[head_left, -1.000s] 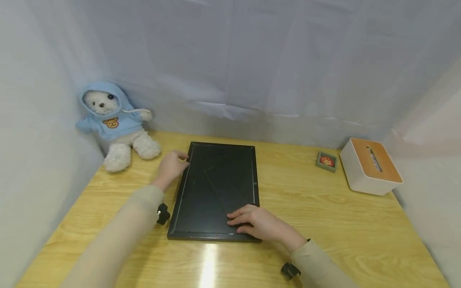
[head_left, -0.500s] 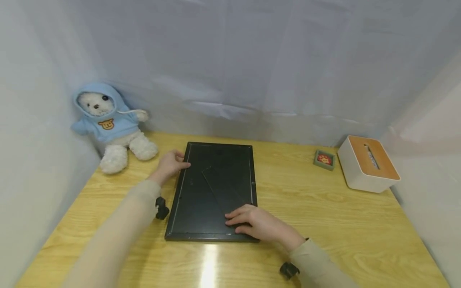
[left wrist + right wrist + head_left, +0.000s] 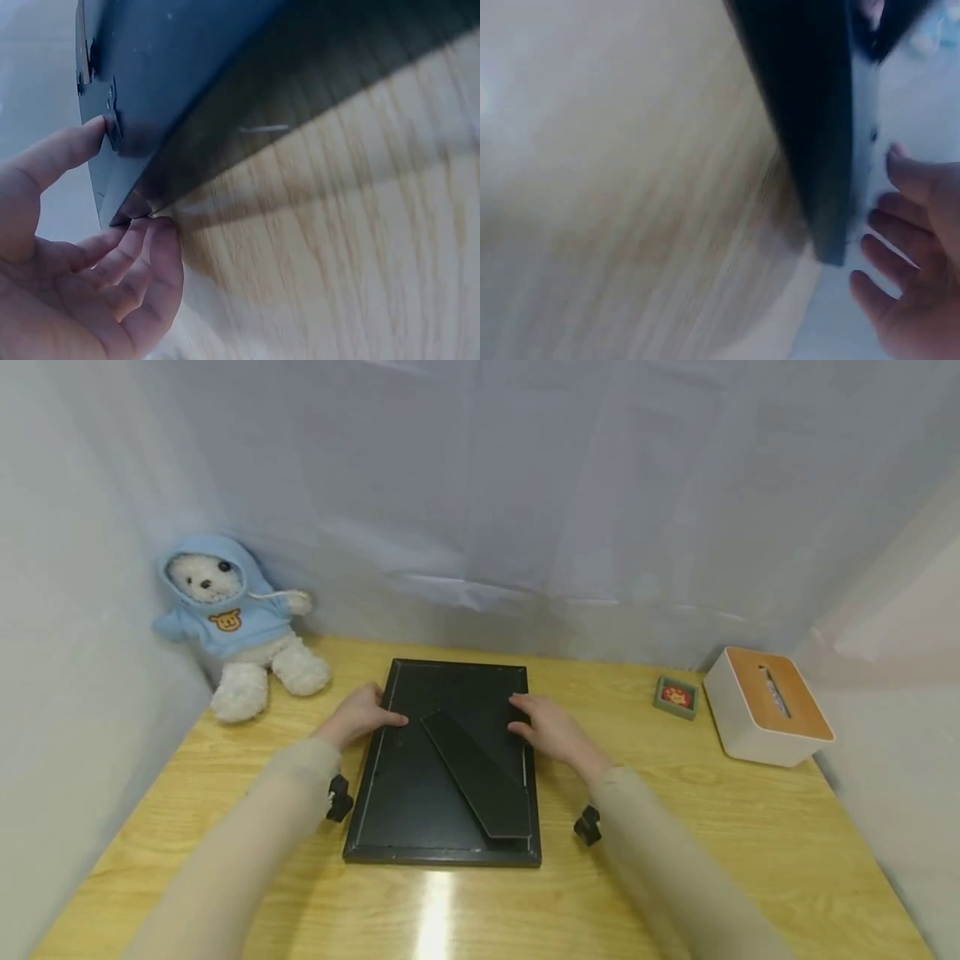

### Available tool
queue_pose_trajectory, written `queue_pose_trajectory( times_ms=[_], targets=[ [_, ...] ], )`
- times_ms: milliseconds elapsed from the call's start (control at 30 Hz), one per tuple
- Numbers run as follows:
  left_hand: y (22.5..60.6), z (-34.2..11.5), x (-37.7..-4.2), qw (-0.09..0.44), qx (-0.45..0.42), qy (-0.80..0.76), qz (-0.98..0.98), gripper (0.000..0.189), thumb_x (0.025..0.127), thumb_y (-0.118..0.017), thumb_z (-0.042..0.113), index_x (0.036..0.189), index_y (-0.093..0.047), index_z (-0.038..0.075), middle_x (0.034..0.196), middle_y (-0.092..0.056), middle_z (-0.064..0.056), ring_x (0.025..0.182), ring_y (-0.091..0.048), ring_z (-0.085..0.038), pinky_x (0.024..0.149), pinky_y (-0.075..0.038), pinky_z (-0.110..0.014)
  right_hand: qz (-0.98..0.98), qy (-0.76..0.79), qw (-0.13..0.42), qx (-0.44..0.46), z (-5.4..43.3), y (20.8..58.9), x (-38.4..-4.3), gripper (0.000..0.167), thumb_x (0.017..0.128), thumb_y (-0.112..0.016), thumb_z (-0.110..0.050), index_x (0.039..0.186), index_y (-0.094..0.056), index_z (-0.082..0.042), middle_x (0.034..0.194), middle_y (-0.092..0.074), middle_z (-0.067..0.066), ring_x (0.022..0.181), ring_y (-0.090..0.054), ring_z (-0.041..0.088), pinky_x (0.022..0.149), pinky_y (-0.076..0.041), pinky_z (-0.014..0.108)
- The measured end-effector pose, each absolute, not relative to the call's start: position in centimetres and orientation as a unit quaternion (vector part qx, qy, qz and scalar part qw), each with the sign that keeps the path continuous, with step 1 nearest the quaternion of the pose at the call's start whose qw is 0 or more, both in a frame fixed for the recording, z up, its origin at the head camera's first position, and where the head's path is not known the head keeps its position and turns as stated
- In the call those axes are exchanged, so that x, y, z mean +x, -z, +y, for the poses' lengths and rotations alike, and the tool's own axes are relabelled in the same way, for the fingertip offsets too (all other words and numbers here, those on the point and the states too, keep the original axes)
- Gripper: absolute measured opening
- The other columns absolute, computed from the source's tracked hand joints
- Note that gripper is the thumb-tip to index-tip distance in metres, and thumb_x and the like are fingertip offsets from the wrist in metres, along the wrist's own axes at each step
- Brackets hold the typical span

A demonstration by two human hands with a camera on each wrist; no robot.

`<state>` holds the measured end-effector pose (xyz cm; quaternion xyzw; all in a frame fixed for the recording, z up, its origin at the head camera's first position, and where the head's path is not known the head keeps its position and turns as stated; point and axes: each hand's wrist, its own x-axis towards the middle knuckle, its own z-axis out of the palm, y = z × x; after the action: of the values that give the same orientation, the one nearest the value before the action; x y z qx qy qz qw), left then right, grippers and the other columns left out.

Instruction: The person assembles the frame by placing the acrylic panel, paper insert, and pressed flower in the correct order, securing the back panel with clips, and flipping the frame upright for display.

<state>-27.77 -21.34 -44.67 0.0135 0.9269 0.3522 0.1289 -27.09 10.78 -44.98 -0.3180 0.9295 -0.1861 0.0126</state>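
black frame pinched at its edge by left hand, presumably for steadiness
slanted stand seen between the hands; right hand held loose-fingered by the opposite edge

I've got the left grip, a bare hand, lower left, pinching a flat, dark blue-black panel: thumb tip at a small, narrow dark tab on its face, fingertips at its lower end. Pale wood-grain worktop right, dark shadow across it. Plain pale backdrop upper left.
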Motion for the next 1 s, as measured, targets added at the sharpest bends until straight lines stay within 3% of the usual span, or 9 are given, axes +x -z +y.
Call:
queue_pose_trajectory(
  times_ms=[133, 367, 600, 800, 1000],
  targets=[
    [44.8, -21.6, -27.6, 0.146, 0.013, -0.361, 0.921, 0.073, 0.086, -0.07, 0.028, 0.132, -0.035, -0.017, 0.127, -0.045, -0.034, 0.113, -0.047, -0.042, 0.095, -0.041, -0.05, 0.936, 0.139, 0.057, -0.319, 10.8, 45.5, -28.6, 0.053, 0.096, -0.059, -0.024, 0.138, -0.045, 0.004, 0.145, -0.04, 0.019, 0.131, -0.039, 0.035, 0.108, -0.031, 0.045],
    [44.7, -22.4, -27.4, 0.16, 0.009, -0.381, 0.911, 0.08, 0.089, -0.067, 0.029, 0.139, -0.026, -0.018, 0.135, -0.037, -0.036, 0.122, -0.041, -0.045, 0.1, -0.038, -0.053, 0.929, 0.146, 0.069, -0.334, 10.4, 45.4, -28.9, 0.057, 0.097, -0.057, -0.026, 0.143, -0.039, 0.003, 0.15, -0.033, 0.017, 0.135, -0.033, 0.034, 0.11, -0.026, 0.048],
    [45.2, -22.6, -27.5, 0.163, 0.031, -0.378, 0.911, 0.076, 0.092, -0.065, 0.027, 0.141, -0.027, -0.017, 0.138, -0.038, -0.035, 0.127, -0.038, -0.045, 0.104, -0.035, -0.05, 0.926, 0.285, 0.119, -0.219, 11.0, 46.4, -29.3, 0.074, 0.096, -0.059, -0.032, 0.149, -0.022, 0.004, 0.156, -0.015, 0.019, 0.141, -0.019, 0.033, 0.113, -0.021, 0.046],
    [45.1, -23.0, -27.8, 0.178, 0.047, -0.397, 0.899, 0.072, 0.094, -0.062, 0.023, 0.141, -0.025, -0.017, 0.14, -0.035, -0.036, 0.124, -0.042, -0.044, 0.101, -0.039, -0.049, 0.859, 0.44, 0.174, -0.196, 12.2, 46.8, -29.3, 0.075, 0.096, -0.06, -0.02, 0.152, -0.014, -0.005, 0.159, -0.006, 0.009, 0.144, -0.005, 0.028, 0.115, -0.011, 0.045],
    [45.1, -23.1, -27.7, 0.178, 0.052, -0.394, 0.9, 0.071, 0.094, -0.063, 0.021, 0.14, -0.026, -0.018, 0.138, -0.035, -0.037, 0.118, -0.048, -0.042, 0.1, -0.04, -0.049, 0.839, 0.47, 0.184, -0.205, 12.4, 47.3, -29.5, 0.075, 0.095, -0.061, -0.015, 0.152, -0.013, -0.006, 0.159, -0.004, 0.007, 0.144, -0.003, 0.026, 0.115, -0.008, 0.045]
  ],
)
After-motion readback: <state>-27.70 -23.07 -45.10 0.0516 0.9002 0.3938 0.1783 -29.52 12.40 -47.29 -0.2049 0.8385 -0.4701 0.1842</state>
